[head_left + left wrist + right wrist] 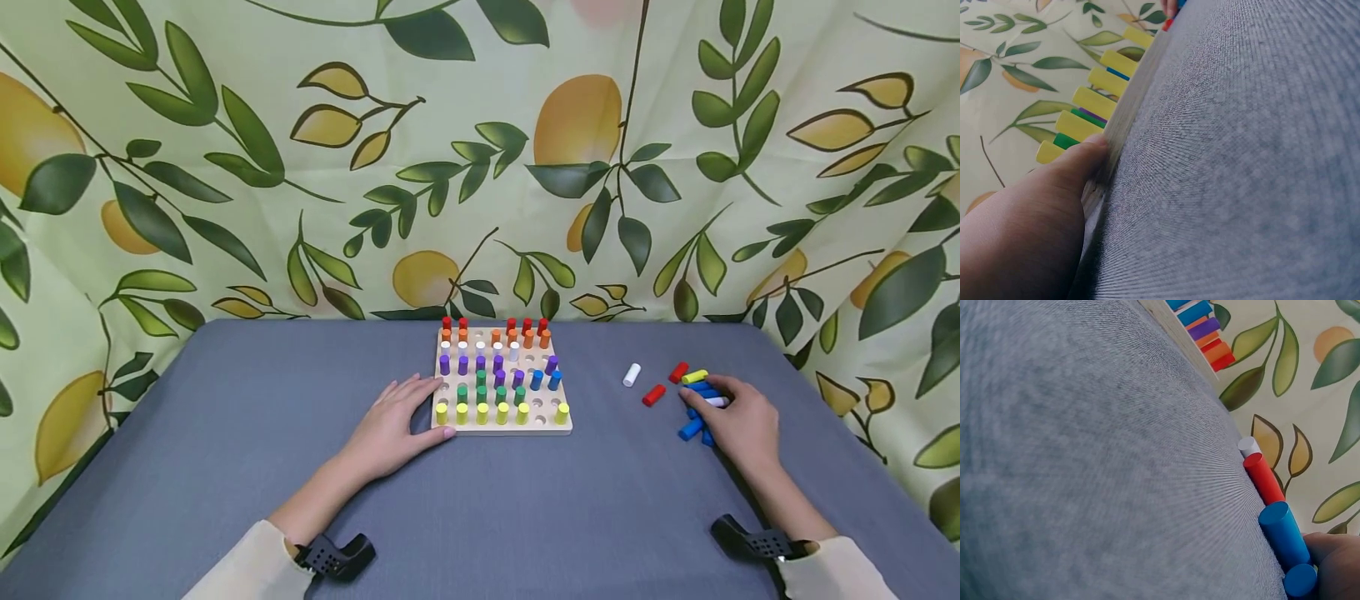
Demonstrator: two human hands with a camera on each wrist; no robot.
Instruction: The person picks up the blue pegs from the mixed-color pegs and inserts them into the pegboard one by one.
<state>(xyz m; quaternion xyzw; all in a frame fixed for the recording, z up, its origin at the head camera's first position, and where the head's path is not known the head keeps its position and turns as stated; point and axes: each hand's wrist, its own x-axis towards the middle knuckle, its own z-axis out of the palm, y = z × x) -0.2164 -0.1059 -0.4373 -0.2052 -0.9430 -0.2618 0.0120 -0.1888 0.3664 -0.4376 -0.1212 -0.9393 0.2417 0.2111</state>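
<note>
A pale wooden pegboard (551,431) holds rows of coloured pegs, red at the back and yellow (502,413) at the front. My left hand (393,425) lies at its left side, fingers extended along the edge and thumb at the front corner. In the left wrist view the thumb (1088,153) touches the board's side. Off to the right, my right hand (746,419) reaches into a heap of loose pegs, thumb and forefinger apart over blue pegs (692,429) and a whitish peg (717,402). I cannot tell whether it grips one.
Near the heap lie a yellow peg (694,377), two red pegs (654,395) and a white peg (632,374). Some board holes (540,420) hold no peg. A leaf-and-fruit patterned cloth (465,167) hangs behind the grey-covered table (525,517).
</note>
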